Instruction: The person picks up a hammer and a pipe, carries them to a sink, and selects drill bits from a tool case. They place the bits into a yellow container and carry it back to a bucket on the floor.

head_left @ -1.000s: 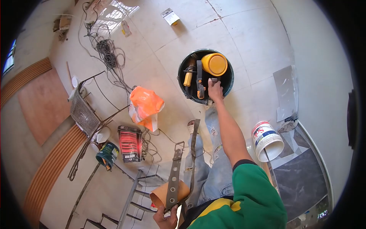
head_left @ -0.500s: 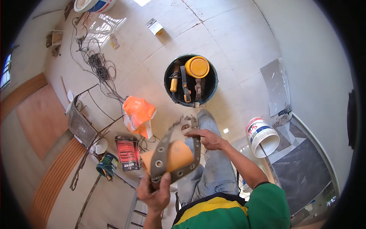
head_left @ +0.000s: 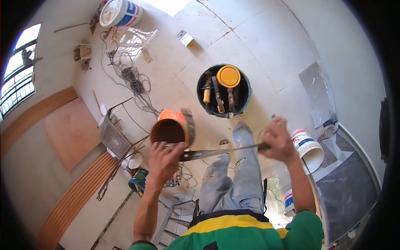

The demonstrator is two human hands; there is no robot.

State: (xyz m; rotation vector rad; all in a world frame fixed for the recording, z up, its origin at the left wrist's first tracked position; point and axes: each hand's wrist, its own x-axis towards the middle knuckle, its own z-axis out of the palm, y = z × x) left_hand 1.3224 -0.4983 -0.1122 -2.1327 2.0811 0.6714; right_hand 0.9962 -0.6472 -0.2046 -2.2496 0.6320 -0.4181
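My left hand (head_left: 163, 164) grips a grey-green belt (head_left: 212, 153) with metal eyelets, beside the cylindrical orange-brown pouch (head_left: 168, 132) on it. The pouch's dark open mouth faces me. Closed around the belt's other end is my right hand (head_left: 278, 141), somewhat blurred. Between the hands the strap runs nearly straight, above my jeans (head_left: 246, 179). Another part of the belt loops up past the pouch's right side. On the floor ahead stands a dark bucket (head_left: 248, 92) holding a yellow round-topped container (head_left: 228, 76) and several hand tools.
A white bucket (head_left: 311, 154) lies tipped at the right, near dark sheets (head_left: 348, 187). Tangled cable (head_left: 132, 79) spreads across the left floor, near a metal-framed item (head_left: 116, 134). An orange bag (head_left: 168, 113) lies partly behind the pouch. Another white bucket (head_left: 116, 13) stands far left.
My hands have moved apart, drawing the looped belt out into a strap between them. The pouch has turned its mouth toward me, and my right hand has shifted right. The camera view has shifted.
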